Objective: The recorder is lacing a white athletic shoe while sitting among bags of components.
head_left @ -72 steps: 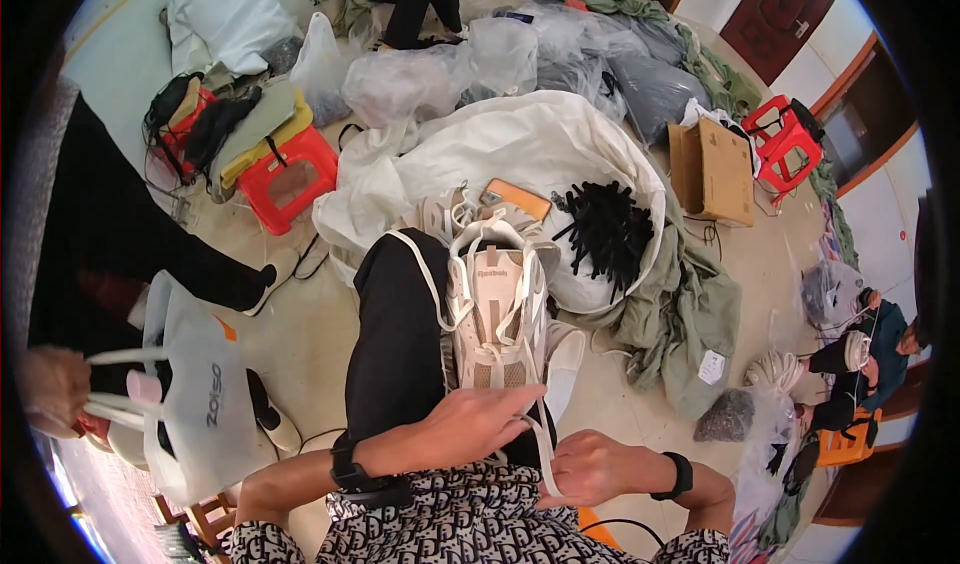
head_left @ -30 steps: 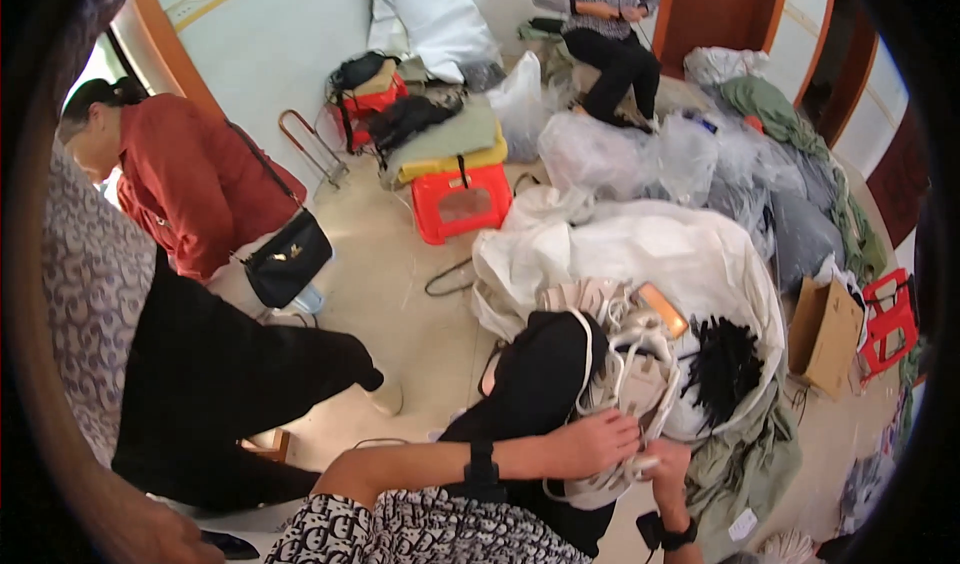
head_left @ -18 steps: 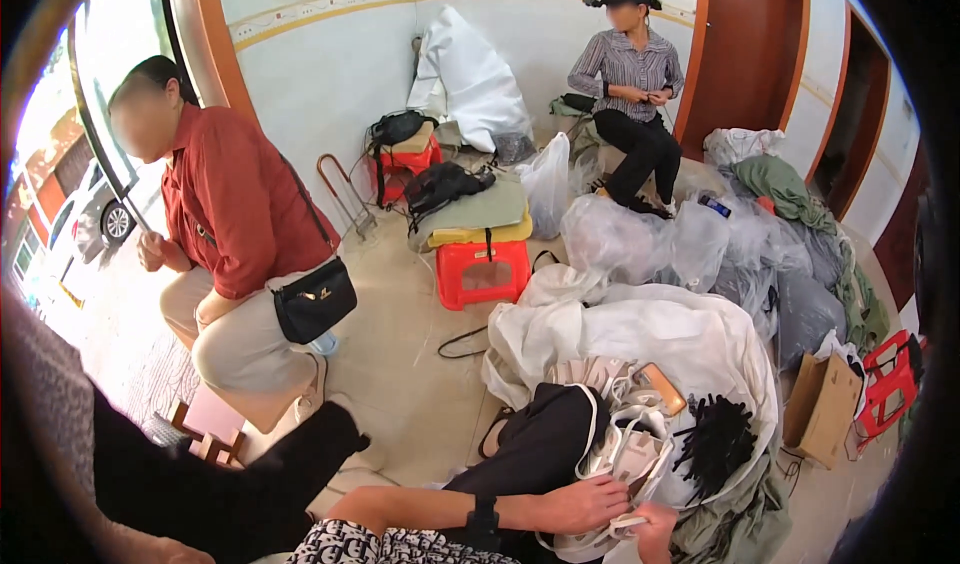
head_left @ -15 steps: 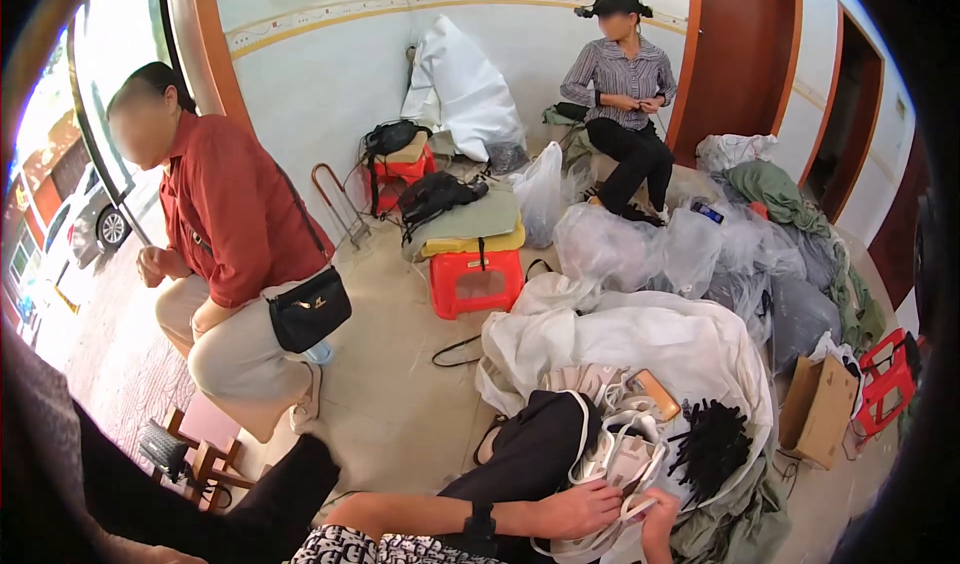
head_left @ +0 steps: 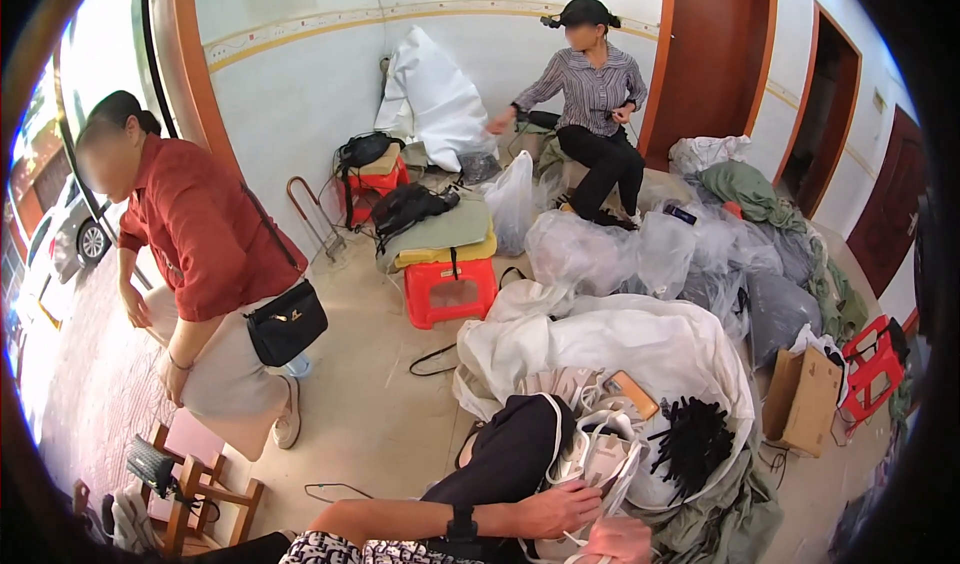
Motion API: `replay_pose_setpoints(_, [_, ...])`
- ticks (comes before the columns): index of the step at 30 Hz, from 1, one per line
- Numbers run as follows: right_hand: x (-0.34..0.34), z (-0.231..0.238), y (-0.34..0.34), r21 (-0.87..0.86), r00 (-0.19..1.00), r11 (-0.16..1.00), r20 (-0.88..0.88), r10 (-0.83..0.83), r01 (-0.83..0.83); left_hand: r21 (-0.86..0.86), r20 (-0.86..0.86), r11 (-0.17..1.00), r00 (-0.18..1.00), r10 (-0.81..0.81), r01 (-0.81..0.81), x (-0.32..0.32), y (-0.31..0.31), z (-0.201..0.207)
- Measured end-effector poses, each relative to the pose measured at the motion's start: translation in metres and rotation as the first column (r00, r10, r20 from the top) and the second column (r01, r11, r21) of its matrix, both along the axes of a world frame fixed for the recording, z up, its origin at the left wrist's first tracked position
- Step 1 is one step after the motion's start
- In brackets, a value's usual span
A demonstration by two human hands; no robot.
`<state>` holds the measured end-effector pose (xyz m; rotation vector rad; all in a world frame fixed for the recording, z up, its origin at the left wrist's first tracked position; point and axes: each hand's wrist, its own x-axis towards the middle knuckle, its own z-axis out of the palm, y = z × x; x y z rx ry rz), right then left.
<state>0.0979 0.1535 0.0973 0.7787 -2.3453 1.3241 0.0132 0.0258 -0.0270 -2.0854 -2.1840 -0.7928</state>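
My left hand (head_left: 560, 509), with a black band on its wrist, is closed on the edge of a beige fabric piece (head_left: 600, 451) with white edging. The piece lies by my black-trousered knee (head_left: 515, 449). Just to the right and nearer, my right hand (head_left: 615, 541) is closed around a thin white strap (head_left: 566, 546); its fingertips are partly hidden. More beige pieces (head_left: 550, 384) lie beyond the knee on a white sack (head_left: 620, 339). A bundle of black strips (head_left: 693, 446) and an orange-brown phone-like slab (head_left: 633, 394) rest there too.
A person in a red shirt (head_left: 205, 224) bends at the left by a wooden stool (head_left: 220, 489). Another person in a striped shirt (head_left: 600, 89) sits at the back. Plastic bags (head_left: 590, 254), a red stool (head_left: 450, 292) and a cardboard box (head_left: 803, 401) stand around.
My right hand has moved nearer and left, toward my left hand. My view has shifted right. The striped-shirt person has stretched an arm leftward; the red-shirt person has lowered their hands.
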Motion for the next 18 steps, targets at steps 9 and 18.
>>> replay_pose_setpoints(9, [0.035,-0.082,0.014,0.220,0.901,0.966,0.434,0.030,-0.138,0.156,0.101,0.987,0.995,0.024,-0.040,0.005,-0.003,-0.004])
replay_pose_setpoints(18, [0.027,-0.063,0.013,0.352,0.813,0.881,0.579,0.060,-0.316,0.115,0.174,0.993,0.985,-0.004,-0.016,0.002,-0.005,-0.007])
